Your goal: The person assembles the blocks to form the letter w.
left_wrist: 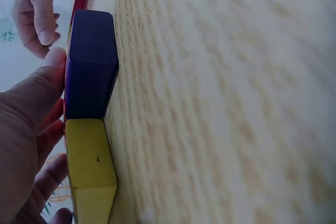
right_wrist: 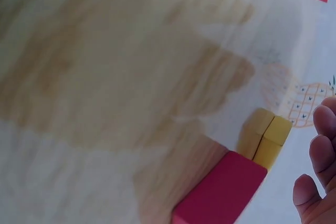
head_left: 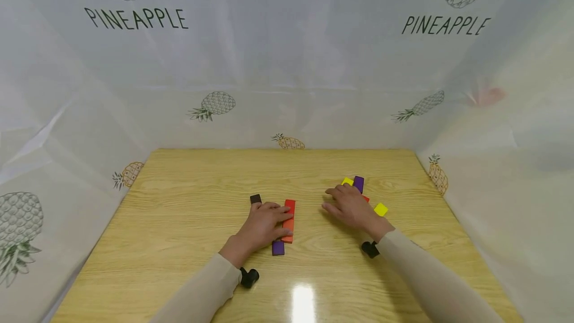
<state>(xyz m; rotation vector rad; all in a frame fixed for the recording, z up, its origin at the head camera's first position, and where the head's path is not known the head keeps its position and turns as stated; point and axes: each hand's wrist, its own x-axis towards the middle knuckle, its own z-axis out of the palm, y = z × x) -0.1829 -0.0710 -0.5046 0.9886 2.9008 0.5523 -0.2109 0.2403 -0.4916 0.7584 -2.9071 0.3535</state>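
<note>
In the head view my left hand (head_left: 262,226) rests over a row of wooden blocks, fingers and thumb touching the long red piece (head_left: 288,232). A purple block (head_left: 278,248) sticks out by the thumb, a black block (head_left: 255,198) beyond the knuckles. The left wrist view shows a dark purple block (left_wrist: 90,66) end to end with a yellow block (left_wrist: 92,156), fingers loosely spread beside them. My right hand (head_left: 354,206) hovers over another group, fingers extended: a yellow block (head_left: 347,181), a purple block (head_left: 358,184) and a partly hidden red block (right_wrist: 223,190).
A second yellow block (head_left: 380,209) lies to the right of the right hand. The wooden table (head_left: 202,173) is enclosed by white pineapple-print sheeting (head_left: 287,54). Black wrist devices (head_left: 249,278) hang under both sleeves.
</note>
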